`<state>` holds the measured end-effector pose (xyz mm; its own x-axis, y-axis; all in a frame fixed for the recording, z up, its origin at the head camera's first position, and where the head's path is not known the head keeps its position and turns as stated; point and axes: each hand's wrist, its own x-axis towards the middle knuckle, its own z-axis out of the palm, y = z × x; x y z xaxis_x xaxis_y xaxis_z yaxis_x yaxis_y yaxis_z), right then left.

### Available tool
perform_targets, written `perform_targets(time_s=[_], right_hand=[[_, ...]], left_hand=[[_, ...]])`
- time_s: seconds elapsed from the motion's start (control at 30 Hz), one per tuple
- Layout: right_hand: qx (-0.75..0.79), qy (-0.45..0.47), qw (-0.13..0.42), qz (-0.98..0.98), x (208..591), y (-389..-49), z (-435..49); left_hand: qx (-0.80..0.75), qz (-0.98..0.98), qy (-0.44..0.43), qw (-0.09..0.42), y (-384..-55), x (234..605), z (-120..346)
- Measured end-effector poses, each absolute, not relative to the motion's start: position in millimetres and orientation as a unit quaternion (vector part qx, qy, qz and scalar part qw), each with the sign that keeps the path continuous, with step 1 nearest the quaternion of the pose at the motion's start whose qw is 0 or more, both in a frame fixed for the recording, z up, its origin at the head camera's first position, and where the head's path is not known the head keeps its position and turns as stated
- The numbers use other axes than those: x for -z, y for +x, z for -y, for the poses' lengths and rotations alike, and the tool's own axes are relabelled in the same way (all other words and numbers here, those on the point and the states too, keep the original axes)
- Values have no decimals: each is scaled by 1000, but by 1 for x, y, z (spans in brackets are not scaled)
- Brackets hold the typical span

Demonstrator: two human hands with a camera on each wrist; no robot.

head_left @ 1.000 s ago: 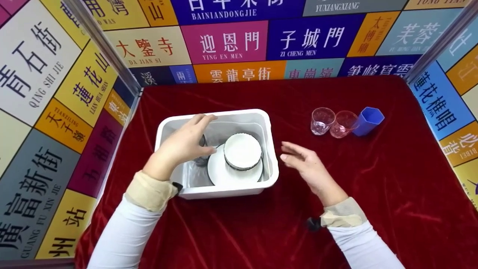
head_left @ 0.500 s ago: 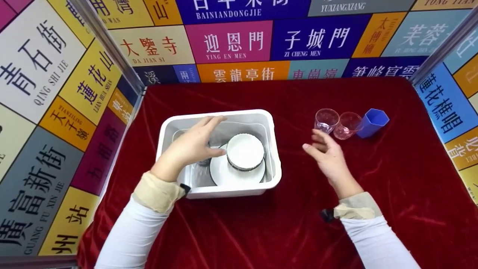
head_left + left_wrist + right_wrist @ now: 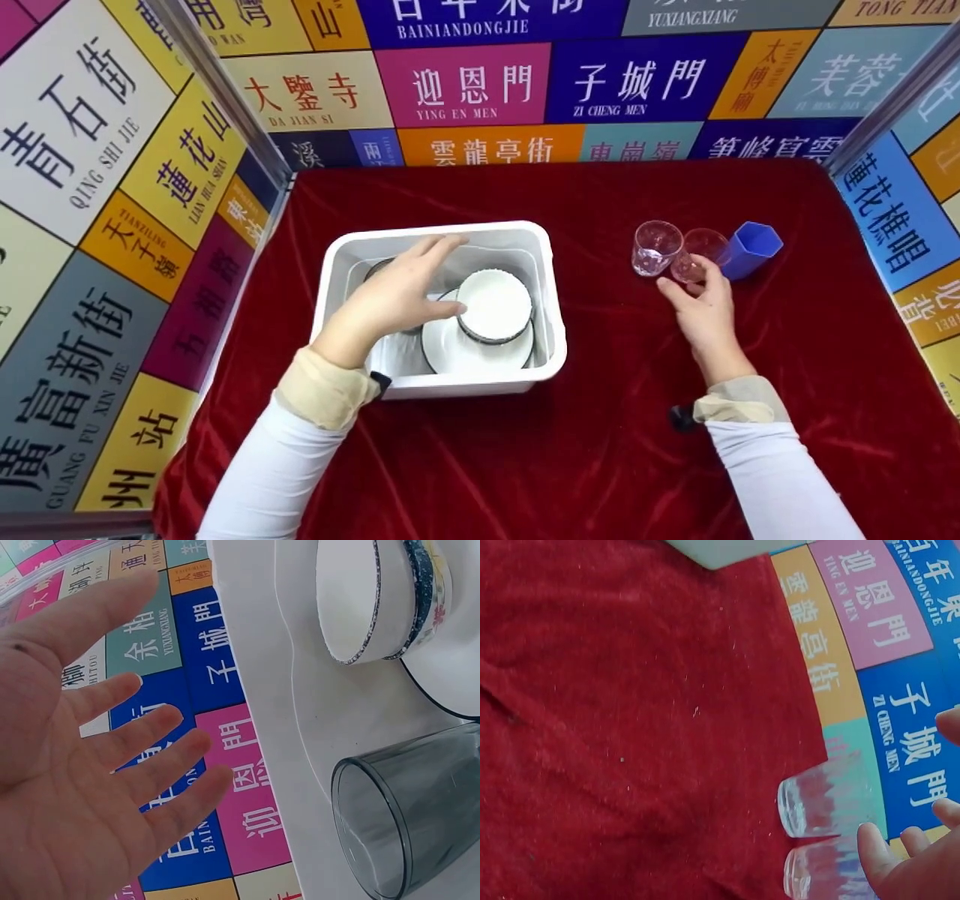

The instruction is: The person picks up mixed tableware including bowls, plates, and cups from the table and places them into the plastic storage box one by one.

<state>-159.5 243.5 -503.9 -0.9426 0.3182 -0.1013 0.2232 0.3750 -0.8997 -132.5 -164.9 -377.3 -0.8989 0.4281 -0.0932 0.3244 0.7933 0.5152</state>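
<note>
My left hand (image 3: 397, 292) hovers over the left half of a white plastic tub (image 3: 465, 386), its fingers spread and holding nothing. Inside the tub, a white bowl (image 3: 493, 304) with a dark patterned band sits on a white plate (image 3: 442, 346). A grey tinted glass (image 3: 420, 802) lies in the tub, mostly hidden by the hand in the head view. My right hand (image 3: 705, 311) is at the front of a pinkish clear glass (image 3: 701, 244), its fingers overlapping the glass in the head view. In the right wrist view, its fingers are apart and relaxed.
A clear tumbler (image 3: 657, 244) stands just left of the pinkish glass, and a blue hexagonal cup (image 3: 752, 249) just right of it. Dark red velvet cloth (image 3: 585, 450) covers the table. Printed sign panels (image 3: 465, 82) wall in the back and sides.
My right hand has moved right and away from me, from beside the tub to the pinkish glass. My left hand stays over the tub. The view has shifted slightly.
</note>
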Motion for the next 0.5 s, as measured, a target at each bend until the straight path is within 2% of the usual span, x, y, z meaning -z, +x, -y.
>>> perform_targets(time_s=[0.5], right_hand=[[-520, -220, 78, 822, 521, -175, -263]], left_hand=[[-241, -941, 220, 92, -130, 370, 151]])
